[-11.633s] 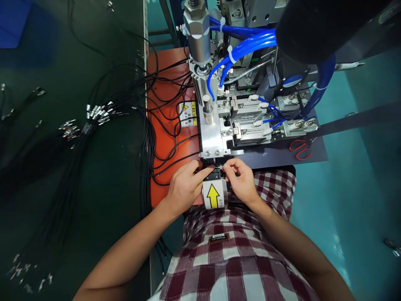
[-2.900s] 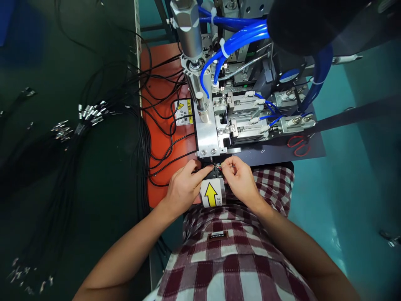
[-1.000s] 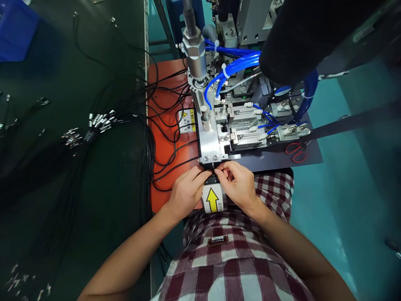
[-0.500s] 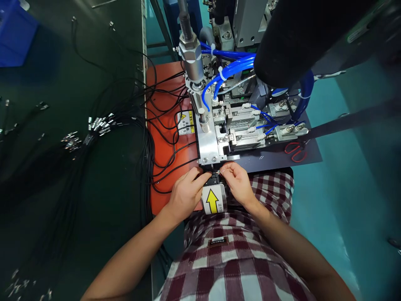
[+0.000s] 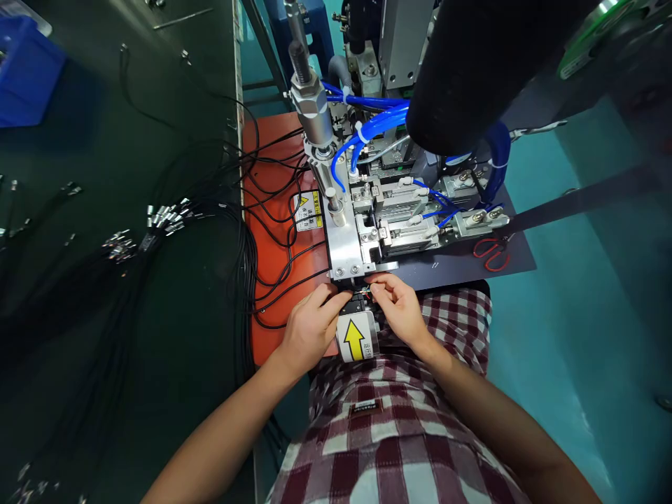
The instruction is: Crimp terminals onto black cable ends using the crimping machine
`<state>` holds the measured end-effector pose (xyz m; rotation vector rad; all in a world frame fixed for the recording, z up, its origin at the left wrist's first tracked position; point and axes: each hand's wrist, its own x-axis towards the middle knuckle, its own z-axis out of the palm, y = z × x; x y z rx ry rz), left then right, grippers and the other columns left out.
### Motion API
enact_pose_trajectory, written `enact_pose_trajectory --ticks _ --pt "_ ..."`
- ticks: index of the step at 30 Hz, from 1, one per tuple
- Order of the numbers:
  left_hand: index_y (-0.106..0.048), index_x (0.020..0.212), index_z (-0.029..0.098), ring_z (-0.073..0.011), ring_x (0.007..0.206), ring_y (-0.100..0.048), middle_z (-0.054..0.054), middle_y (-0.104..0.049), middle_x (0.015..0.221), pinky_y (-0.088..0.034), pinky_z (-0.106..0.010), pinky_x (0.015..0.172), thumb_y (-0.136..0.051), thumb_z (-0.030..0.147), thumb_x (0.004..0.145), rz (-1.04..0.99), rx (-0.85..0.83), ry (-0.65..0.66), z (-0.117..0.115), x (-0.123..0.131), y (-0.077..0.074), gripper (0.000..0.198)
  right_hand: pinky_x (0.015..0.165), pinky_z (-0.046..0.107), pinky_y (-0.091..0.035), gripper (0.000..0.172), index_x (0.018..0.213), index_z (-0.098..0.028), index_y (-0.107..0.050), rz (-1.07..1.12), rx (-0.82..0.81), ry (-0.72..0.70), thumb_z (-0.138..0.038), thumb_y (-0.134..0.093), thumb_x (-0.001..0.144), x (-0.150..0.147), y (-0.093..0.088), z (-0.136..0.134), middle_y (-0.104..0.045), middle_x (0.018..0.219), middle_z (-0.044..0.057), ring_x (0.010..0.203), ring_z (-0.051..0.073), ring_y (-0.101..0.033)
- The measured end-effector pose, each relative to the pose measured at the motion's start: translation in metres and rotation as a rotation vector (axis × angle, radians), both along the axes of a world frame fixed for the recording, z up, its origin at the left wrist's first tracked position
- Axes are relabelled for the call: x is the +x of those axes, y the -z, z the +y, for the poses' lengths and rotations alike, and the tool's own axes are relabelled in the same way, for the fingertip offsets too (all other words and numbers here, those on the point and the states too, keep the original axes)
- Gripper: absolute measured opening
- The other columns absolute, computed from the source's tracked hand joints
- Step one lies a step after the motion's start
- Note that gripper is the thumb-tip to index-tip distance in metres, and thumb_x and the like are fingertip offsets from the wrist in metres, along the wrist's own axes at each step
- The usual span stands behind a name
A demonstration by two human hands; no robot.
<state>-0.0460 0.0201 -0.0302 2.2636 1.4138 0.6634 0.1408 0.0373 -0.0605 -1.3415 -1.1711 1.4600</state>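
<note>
My left hand (image 5: 313, 318) is closed at the front of the machine (image 5: 344, 245), thumb and forefinger pinching the end of a black cable. Thin coloured wires (image 5: 363, 291) run out of that end towards my right hand (image 5: 397, 306), whose fingertips are pinched on them. Both hands stay just above a small black fixture (image 5: 354, 304) below the machine's metal block. Closer to my body is a white label with a yellow arrow (image 5: 354, 341). The fingers cover most of the cable end and the wire tips.
Black cables (image 5: 273, 273) lie across an orange board (image 5: 267, 241) on the left. A cable bundle with metal connectors (image 5: 166, 218) rests on the dark table. Red-handled scissors (image 5: 491, 253) lie right of the machine. Blue air hoses (image 5: 383, 120) and a thick black column (image 5: 467, 77) stand behind.
The view has shifted slightly. Coloured wires now show between my fingertips, where a silvery bit showed before. Both hands have stayed nearly in place.
</note>
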Motion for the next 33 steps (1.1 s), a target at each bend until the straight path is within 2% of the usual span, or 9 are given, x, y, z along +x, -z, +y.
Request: enact_pose_trajectory --ticks 2,5,9,13,16,18,27,29,33 --pt "-0.063 0.109 0.017 -0.0169 0.085 -0.060 -0.008 -0.059 0.093 -0.052 -0.026 0.071 -0.045 0.012 0.090 0.001 0.001 0.001 0.000 0.000 -0.001 0.026 0.054 0.026 -0.042 0.018 0.095 -0.019 -0.063 -0.118 0.083 -0.020 -0.034 -0.055 0.089 0.003 -0.001 -0.001 -0.064 0.077 0.002 0.061 0.014 -0.054" --pt "-0.063 0.109 0.018 -0.0166 0.085 -0.060 -0.008 -0.059 0.093 -0.052 -0.026 0.071 -0.045 0.013 0.091 0.003 0.004 0.002 0.001 0.000 -0.001 0.026 0.057 0.028 -0.041 0.013 0.090 -0.020 -0.064 -0.366 0.269 -0.064 -0.028 -0.054 0.090 0.008 -0.008 0.001 -0.065 0.078 0.003 0.060 0.014 -0.053" --pt "-0.063 0.109 0.018 -0.0167 0.087 -0.060 -0.007 -0.059 0.094 -0.052 -0.027 0.073 -0.045 0.013 0.091 0.006 0.003 0.000 0.001 0.000 -0.001 0.026 0.066 0.032 -0.037 0.016 0.085 -0.020 -0.063 -0.714 0.561 -0.214 -0.024 -0.050 0.092 0.013 -0.017 0.006 -0.067 0.079 0.004 0.065 0.017 -0.055" --pt "-0.063 0.109 0.017 -0.0171 0.087 -0.060 -0.008 -0.059 0.096 -0.052 -0.027 0.073 -0.046 0.013 0.091 -0.004 0.002 0.002 0.001 0.000 -0.001 0.025 0.065 0.033 -0.034 0.018 0.084 -0.018 -0.061 -0.846 0.687 -0.240 -0.021 -0.045 0.093 0.012 -0.017 0.007 -0.068 0.078 0.005 0.063 0.017 -0.052" --pt "-0.062 0.110 0.017 -0.0173 0.088 -0.060 -0.008 -0.059 0.096 -0.052 -0.027 0.073 -0.045 0.013 0.091 -0.002 0.005 0.005 0.001 0.000 -0.001 0.026 0.065 0.033 -0.035 0.017 0.082 -0.018 -0.059 -0.838 0.691 -0.227 -0.021 -0.046 0.092 0.010 -0.015 0.006 -0.067 0.076 0.005 0.063 0.017 -0.052" --pt "-0.062 0.110 0.018 -0.0168 0.086 -0.060 -0.008 -0.059 0.094 -0.052 -0.026 0.072 -0.045 0.014 0.092 0.013 0.007 0.008 0.001 0.000 -0.002 0.026 0.065 0.032 -0.036 0.016 0.082 -0.018 -0.059 -0.800 0.637 -0.221 -0.020 -0.047 0.091 0.010 -0.016 0.006 -0.066 0.075 0.005 0.062 0.017 -0.053" --pt "-0.063 0.113 0.017 -0.0168 0.084 -0.058 -0.008 -0.058 0.092 -0.051 -0.027 0.070 -0.042 0.016 0.093 0.062 0.032 0.035 0.001 -0.001 -0.001 0.029 0.052 0.025 -0.037 0.012 0.079 -0.020 -0.058 -0.519 0.169 -0.199 -0.022 -0.050 0.089 0.007 -0.021 0.008 -0.060 0.063 -0.002 0.053 0.013 -0.052" --pt "-0.063 0.114 0.018 -0.0168 0.084 -0.058 -0.008 -0.058 0.093 -0.050 -0.027 0.070 -0.041 0.015 0.093 0.077 0.045 0.046 0.001 -0.001 -0.001 0.030 0.053 0.025 -0.038 0.013 0.080 -0.020 -0.058 -0.546 0.192 -0.181 -0.022 -0.049 0.090 0.005 -0.021 0.006 -0.061 0.064 -0.001 0.055 0.013 -0.053" --pt "-0.064 0.113 0.018 -0.0183 0.084 -0.055 -0.009 -0.057 0.093 -0.048 -0.028 0.069 -0.042 0.013 0.092 0.146 0.089 0.052 0.001 0.000 -0.002 0.031 0.064 0.031 -0.038 0.018 0.085 -0.017 -0.062 -0.776 0.515 -0.200 -0.020 -0.046 0.093 0.008 -0.015 -0.001 -0.066 0.078 0.006 0.065 0.017 -0.055"
